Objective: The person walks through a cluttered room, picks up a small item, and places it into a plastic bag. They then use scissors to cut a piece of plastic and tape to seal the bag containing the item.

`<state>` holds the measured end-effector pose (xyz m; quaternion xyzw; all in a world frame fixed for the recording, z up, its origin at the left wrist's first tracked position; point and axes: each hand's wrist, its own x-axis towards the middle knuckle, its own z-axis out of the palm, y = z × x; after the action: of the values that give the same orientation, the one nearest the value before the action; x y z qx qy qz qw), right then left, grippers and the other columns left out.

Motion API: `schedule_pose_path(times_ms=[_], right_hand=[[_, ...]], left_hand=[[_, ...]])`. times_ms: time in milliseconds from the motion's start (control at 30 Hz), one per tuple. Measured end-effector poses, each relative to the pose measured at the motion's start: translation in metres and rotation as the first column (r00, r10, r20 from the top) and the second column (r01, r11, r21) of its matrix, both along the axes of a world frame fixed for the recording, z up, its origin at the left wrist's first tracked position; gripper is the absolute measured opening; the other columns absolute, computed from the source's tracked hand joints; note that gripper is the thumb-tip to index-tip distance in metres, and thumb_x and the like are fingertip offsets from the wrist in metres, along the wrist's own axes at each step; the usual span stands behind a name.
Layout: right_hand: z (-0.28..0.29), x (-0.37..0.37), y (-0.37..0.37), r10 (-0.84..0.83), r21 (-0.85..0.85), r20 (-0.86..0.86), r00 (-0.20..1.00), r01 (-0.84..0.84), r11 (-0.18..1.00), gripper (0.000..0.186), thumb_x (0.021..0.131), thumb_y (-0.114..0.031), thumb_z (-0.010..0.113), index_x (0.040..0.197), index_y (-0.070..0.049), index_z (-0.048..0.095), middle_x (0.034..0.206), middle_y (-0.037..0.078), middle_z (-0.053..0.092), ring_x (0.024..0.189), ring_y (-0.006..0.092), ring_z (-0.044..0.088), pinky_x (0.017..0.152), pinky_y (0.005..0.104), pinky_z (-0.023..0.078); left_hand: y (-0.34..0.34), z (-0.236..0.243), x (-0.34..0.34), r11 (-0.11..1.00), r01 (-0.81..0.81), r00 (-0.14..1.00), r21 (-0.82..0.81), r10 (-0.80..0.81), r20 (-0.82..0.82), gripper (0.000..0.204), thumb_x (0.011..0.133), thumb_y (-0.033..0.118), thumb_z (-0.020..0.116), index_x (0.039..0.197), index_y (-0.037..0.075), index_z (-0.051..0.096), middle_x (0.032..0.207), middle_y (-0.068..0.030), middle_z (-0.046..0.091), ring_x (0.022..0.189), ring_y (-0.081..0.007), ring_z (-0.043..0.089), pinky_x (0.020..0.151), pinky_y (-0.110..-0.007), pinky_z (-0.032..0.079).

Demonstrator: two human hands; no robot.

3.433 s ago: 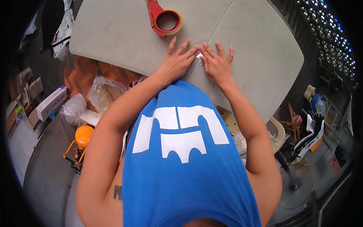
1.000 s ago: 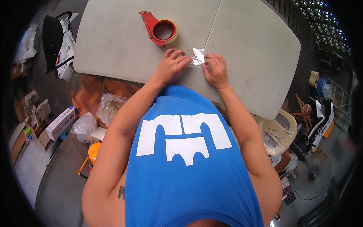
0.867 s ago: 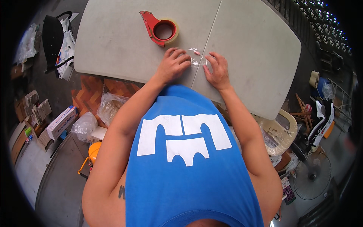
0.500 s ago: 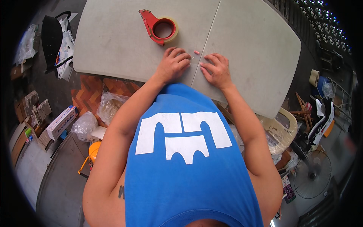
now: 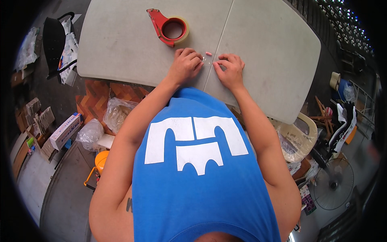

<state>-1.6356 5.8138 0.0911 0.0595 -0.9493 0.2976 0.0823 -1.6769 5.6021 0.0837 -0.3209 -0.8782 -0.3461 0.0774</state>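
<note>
My left hand [image 5: 186,65] rests over the table near its front edge, fingers curled and tips drawn together beside tiny white bits [image 5: 204,58]. What those fingertips hold, if anything, is too small to make out. Opposite it, across the table's seam, my right hand [image 5: 230,71] has thumb and forefinger pinched close to the tabletop, the other fingers bent above. Between the two hands, slightly farther off, lies a small pink cylinder-shaped piece [image 5: 208,53]. Just beyond my left hand sits a red tape dispenser [image 5: 160,29] with a roll of clear tape [image 5: 186,34], touched by neither hand.
Both hands are at a pale folding table [image 5: 117,44] with a centre seam. Plastic bags [image 5: 89,134] and a long white box [image 5: 66,131] lie on the left. A plastic-wrapped beige chair [image 5: 296,139] and a fan [image 5: 333,184] stand on the right.
Thumb and forefinger of my right hand have come together. Both hands have moved slightly; the white bits between them show more plainly. The tape dispenser stays in its place.
</note>
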Motion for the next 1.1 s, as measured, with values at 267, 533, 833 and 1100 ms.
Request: schedule_pose_path(times_ms=[267, 533, 833, 1100], right_hand=[[-0.002, -0.005, -0.008, -0.070, 0.031, 0.004, 0.998, 0.070, 0.997, 0.011, 0.070, -0.024, 0.078, 0.068, -0.015, 0.071, 0.095, -0.002, 0.064, 0.102, 0.0217, 0.054, 0.089, 0.0421, 0.033], [-0.004, -0.005, -0.016, -0.100, 0.087, -0.041, 0.994, 0.103, 0.991, 0.012, 0.069, -0.025, 0.078, 0.067, -0.016, 0.070, 0.095, -0.002, 0.064, 0.101, 0.0223, 0.054, 0.090, 0.0426, 0.033], [0.001, 0.008, -0.019, -0.203, 0.151, -0.071, 0.977, 0.211, 0.966, 0.044, 0.077, -0.030, 0.074, 0.116, -0.013, 0.061, 0.118, 0.006, 0.058, 0.118, 0.0262, 0.046, 0.098, 0.0485, 0.028], [-0.013, 0.055, -0.044, 0.017, 0.456, 0.104, 0.994, -0.063, 0.888, 0.052, 0.093, -0.040, 0.053, 0.142, -0.022, 0.051, 0.151, -0.008, 0.042, 0.147, 0.0336, 0.019, 0.110, 0.0700, -0.010]], left_hand=[[0.003, -0.005, 0.001, 1.000, -0.022, 0.999, 0.006, 0.023, -0.034, 0.011, 0.075, 0.014, 0.073, 0.076, 0.011, 0.062, 0.089, 0.0034, 0.064, 0.096, -0.0171, 0.059, 0.088, -0.038, 0.038], [0.007, -0.002, 0.002, 0.998, -0.068, 0.998, -0.018, 0.068, -0.016, 0.018, 0.073, 0.013, 0.076, 0.073, 0.011, 0.057, 0.091, 0.0025, 0.065, 0.099, -0.0192, 0.059, 0.087, -0.044, 0.034], [0.008, 0.008, 0.001, 0.971, -0.214, 0.956, -0.106, 0.231, 0.179, 0.036, 0.067, 0.019, 0.079, 0.098, 0.014, 0.060, 0.112, 0.0004, 0.056, 0.114, -0.0229, 0.048, 0.094, -0.049, 0.030], [0.018, 0.007, 0.012, 0.923, -0.342, 0.901, -0.176, 0.375, 0.219, 0.058, 0.069, 0.023, 0.080, 0.119, 0.015, 0.053, 0.132, -0.0050, 0.047, 0.131, -0.0263, 0.038, 0.107, -0.056, 0.021]])
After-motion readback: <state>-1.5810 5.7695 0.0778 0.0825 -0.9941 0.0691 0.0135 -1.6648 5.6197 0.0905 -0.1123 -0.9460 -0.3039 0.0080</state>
